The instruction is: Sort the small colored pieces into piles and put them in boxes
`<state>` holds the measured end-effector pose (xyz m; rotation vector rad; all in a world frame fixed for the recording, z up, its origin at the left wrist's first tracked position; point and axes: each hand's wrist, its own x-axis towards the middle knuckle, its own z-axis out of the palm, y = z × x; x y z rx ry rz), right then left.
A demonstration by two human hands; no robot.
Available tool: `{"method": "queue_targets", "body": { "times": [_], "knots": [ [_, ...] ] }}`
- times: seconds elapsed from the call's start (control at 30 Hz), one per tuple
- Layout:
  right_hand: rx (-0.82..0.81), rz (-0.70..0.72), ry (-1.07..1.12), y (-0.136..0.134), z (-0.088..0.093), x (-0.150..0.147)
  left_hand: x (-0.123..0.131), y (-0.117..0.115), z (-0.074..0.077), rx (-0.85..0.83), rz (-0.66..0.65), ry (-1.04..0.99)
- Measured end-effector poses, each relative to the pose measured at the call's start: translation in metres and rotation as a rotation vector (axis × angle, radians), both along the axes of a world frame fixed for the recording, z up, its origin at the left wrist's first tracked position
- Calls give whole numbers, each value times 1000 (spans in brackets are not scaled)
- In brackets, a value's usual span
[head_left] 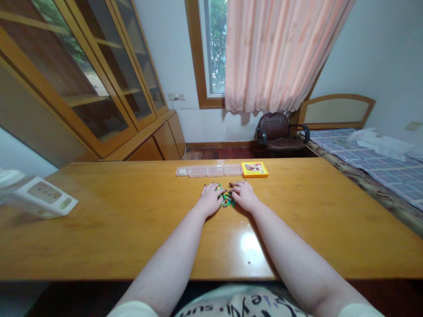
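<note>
A small heap of tiny coloured pieces (227,200), green, blue and red, lies on the wooden table (132,220) between my two hands. My left hand (210,198) rests palm down on the heap's left side, fingers stretched forward and touching the pieces. On the right side my right hand (243,194) lies the same way, fingers flat and pressed against the heap. Neither hand grips anything. Just beyond the hands sit a row of clear plastic compartment trays (209,171) and a yellow box (254,169).
A white device (42,197) lies at the table's left edge. A tall glass-door wooden cabinet (82,88) stands at the left. Behind the table are a dark office chair (277,132), a pink curtain (280,53) and a bed (380,163) at the right.
</note>
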<state>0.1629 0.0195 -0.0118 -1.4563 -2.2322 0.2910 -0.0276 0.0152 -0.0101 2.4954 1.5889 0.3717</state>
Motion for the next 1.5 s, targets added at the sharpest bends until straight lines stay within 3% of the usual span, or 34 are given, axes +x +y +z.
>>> {"method": "queue_targets", "body": {
  "times": [0.17, 0.63, 0.93, 1.27, 1.5],
  "knots": [
    [8, -111, 29, 3, -1, 1, -1, 1, 0, 52, 50, -33],
    [-96, -11, -72, -1, -5, -3, 1, 5, -5, -57, 36, 32],
    [-109, -71, -64, 0, -5, -3, 0, 4, -3, -27, 174, 31],
    [-83, -39, -53, -1, -6, -4, 1, -1, 12, 81, 130, -46],
    [-87, -114, -46, 2, -7, -4, 0, 0, 6, 11, 51, -8]
  ]
}}
